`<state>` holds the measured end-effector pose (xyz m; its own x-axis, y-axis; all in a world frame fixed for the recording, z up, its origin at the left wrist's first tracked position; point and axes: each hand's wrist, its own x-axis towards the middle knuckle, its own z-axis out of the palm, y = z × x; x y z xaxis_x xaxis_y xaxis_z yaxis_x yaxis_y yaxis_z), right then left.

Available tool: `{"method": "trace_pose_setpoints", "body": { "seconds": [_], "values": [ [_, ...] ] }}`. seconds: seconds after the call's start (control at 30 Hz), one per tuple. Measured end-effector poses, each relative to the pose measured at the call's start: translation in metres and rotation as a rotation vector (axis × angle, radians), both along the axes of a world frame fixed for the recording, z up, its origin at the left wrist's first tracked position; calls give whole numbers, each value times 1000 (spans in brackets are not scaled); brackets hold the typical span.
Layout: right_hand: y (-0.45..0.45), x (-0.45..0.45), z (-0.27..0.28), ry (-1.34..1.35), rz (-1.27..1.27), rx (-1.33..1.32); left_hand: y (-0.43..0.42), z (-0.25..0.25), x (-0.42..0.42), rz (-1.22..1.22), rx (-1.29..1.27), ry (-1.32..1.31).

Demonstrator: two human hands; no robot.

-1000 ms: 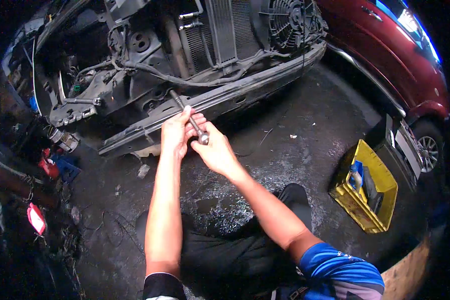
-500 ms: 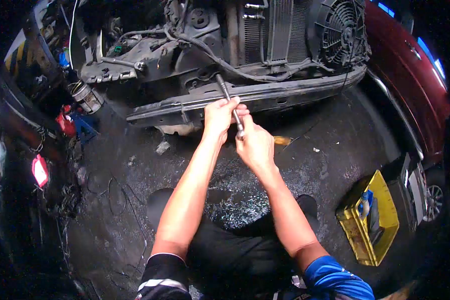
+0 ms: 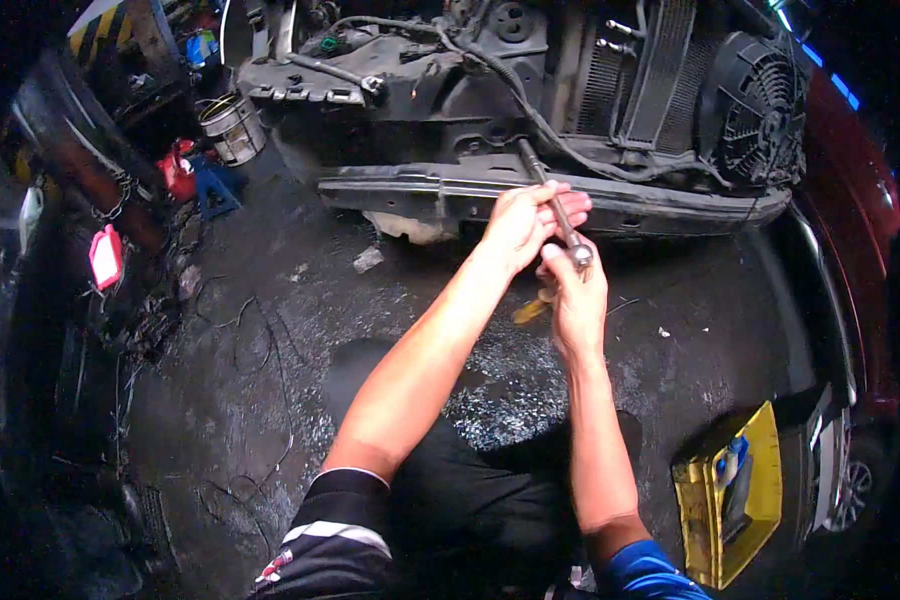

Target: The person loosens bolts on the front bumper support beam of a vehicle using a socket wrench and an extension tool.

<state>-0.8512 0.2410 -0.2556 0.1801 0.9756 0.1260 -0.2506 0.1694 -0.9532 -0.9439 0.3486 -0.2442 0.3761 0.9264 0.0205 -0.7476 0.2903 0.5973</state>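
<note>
A long metal extension bar (image 3: 543,178) slants from an opening in the car's front panel down toward me. My left hand (image 3: 518,225) steadies it mid-length, thumb over the bar and fingers stretched out beneath. At the near end is the round ratchet head (image 3: 581,257), with my right hand (image 3: 580,300) wrapped round it. A yellow ratchet handle (image 3: 532,310) sticks out to the lower left from under that hand; its middle is hidden. The bar passes above the dark bumper beam (image 3: 420,187). The bar's far tip is out of sight inside the panel.
A black fan (image 3: 755,105) and a radiator (image 3: 660,75) sit behind the beam. A yellow crate (image 3: 705,525) with tools stands at right, near a red car (image 3: 860,190). At left are a bucket (image 3: 232,130), a blue stand (image 3: 213,190) and cables on the floor.
The yellow handle has swung from the right of my right hand to its lower left. My right hand has turned upright around the ratchet head. The view has shifted, moving the car rightward.
</note>
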Motion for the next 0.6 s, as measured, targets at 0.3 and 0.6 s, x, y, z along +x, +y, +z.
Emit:
{"method": "trace_pose_setpoints", "body": {
  "seconds": [0.3, 0.6],
  "values": [
    [7, 16, 1, -1368, -519, 531, -19, 10, -6, 204, 100, 541],
    [2, 11, 23, -461, 91, -6, -21, 11, -14, 73, 78, 360]
  ]
}}
